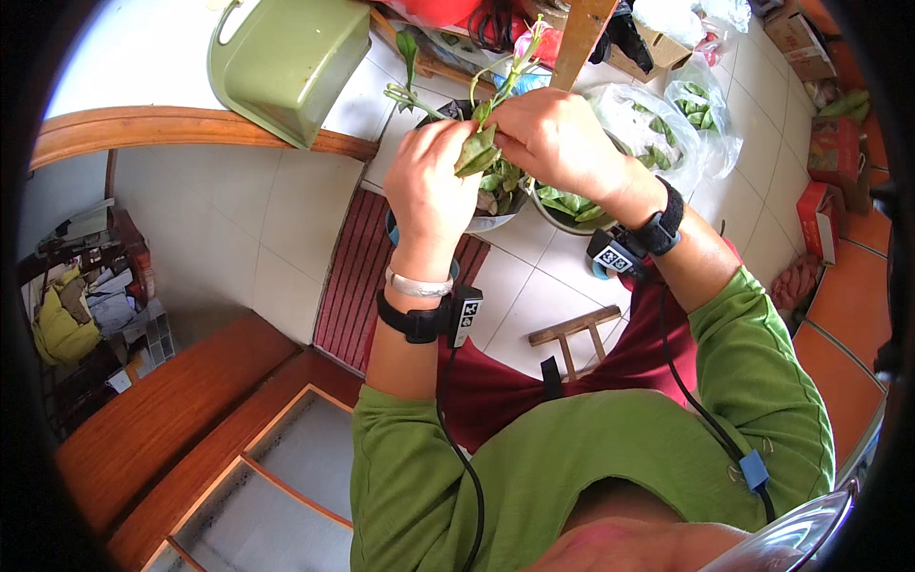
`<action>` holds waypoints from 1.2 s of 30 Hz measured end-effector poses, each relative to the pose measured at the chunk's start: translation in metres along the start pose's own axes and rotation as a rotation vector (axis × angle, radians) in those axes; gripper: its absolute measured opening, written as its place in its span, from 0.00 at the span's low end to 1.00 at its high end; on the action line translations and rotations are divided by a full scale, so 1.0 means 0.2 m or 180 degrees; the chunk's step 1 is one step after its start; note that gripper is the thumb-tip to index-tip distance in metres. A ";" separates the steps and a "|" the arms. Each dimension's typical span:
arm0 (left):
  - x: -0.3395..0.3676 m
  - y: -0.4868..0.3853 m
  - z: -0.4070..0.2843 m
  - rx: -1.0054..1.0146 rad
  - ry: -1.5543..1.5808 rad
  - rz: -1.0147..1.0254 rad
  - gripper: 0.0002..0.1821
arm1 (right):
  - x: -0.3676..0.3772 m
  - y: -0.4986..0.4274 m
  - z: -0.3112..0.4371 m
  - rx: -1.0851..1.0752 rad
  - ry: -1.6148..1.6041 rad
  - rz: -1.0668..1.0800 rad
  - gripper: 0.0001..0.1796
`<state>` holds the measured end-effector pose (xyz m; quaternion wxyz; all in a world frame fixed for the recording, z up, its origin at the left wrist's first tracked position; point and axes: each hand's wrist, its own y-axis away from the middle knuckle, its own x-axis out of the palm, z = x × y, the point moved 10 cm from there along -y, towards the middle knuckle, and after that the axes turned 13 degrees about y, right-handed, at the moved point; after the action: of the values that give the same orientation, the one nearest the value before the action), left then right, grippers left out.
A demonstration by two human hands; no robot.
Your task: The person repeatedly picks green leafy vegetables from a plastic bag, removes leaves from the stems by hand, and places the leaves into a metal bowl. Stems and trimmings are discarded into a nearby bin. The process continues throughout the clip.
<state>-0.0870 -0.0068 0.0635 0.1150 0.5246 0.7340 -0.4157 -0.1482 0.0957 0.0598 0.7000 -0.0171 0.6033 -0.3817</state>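
Note:
My left hand point(432, 182) and my right hand point(550, 143) meet over a lined bin, both closed on a leafy plant stem point(504, 89) with a pink-and-white flower at its top. A wilted, yellowish-green leaf point(475, 151) hangs between the hands. Another green shoot point(416, 104) sticks out above my left hand. Below them, the bin point(500, 220) holds green and brownish leaves. Under my right forearm a round bowl point(568, 223) contains green leaves. The fingertips are partly hidden, so the exact grip on the stem is not clear.
Clear plastic bags of leaves point(647, 125) lie on the tiled floor past my right hand. A green plastic basket point(293, 68) stands upper left, on a wood-edged surface. A small wooden stool point(575, 329) is between my legs; a striped red mat point(354, 272) lies left. Cardboard boxes point(800, 39) stand at right.

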 end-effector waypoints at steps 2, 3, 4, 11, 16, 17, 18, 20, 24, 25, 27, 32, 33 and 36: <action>0.01 0.00 0.01 -0.0028 -0.0031 0.0069 0.16 | 0.00 0.01 -0.02 0.0240 -0.0327 0.0059 0.06; 0.01 0.00 0.02 -0.0057 -0.0044 0.0104 0.16 | 0.01 0.02 -0.03 0.0353 -0.0526 0.0104 0.06; 0.01 0.00 0.01 -0.0001 -0.0036 0.0114 0.15 | 0.02 0.02 -0.04 0.0451 -0.0560 0.0140 0.06; -0.03 0.00 -0.04 0.0399 0.0075 -0.0199 0.18 | 0.00 0.01 -0.05 0.0762 -0.0635 -0.0143 0.06; -0.11 0.01 -0.02 0.0178 0.0487 -0.0707 0.16 | 0.06 0.04 -0.10 0.1122 -0.0992 -0.0023 0.06; -0.15 0.02 0.03 -0.0159 0.0701 -0.1011 0.12 | 0.07 0.04 -0.10 0.1083 -0.0941 0.0018 0.06; -0.18 0.04 0.15 -0.0784 0.1319 -0.1283 0.10 | 0.10 0.04 -0.10 0.1090 -0.0892 0.0132 0.06; -0.19 0.10 0.30 -0.1603 0.2308 -0.1727 0.06 | 0.11 0.05 -0.08 0.0925 -0.0632 0.0198 0.05; -0.20 0.14 0.40 -0.1951 0.3445 -0.2128 0.06 | 0.18 0.07 -0.12 0.0983 -0.0212 0.0468 0.06; -0.20 0.15 0.42 -0.2041 0.3573 -0.2141 0.06 | 0.19 0.07 -0.13 0.0978 -0.0106 0.0514 0.06; -0.22 0.16 0.46 -0.2143 0.3809 -0.2243 0.06 | 0.19 0.09 -0.15 0.0934 0.0079 0.0547 0.05; -0.24 0.16 0.51 -0.2179 0.4187 -0.2294 0.04 | 0.26 0.11 -0.18 0.0957 0.0253 0.1010 0.09; -0.23 0.16 0.52 -0.2257 0.4210 -0.2292 0.04 | 0.27 0.11 -0.16 0.0858 0.0075 0.1027 0.09; -0.18 0.16 0.50 -0.2305 0.4322 -0.2179 0.05 | 0.24 0.09 -0.10 0.0649 -0.0302 0.0839 0.09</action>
<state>-0.0708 -0.1018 0.0072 -0.3226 0.3399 0.8503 0.2393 -0.1563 0.0907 0.0055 0.7697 0.1153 0.5248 -0.3446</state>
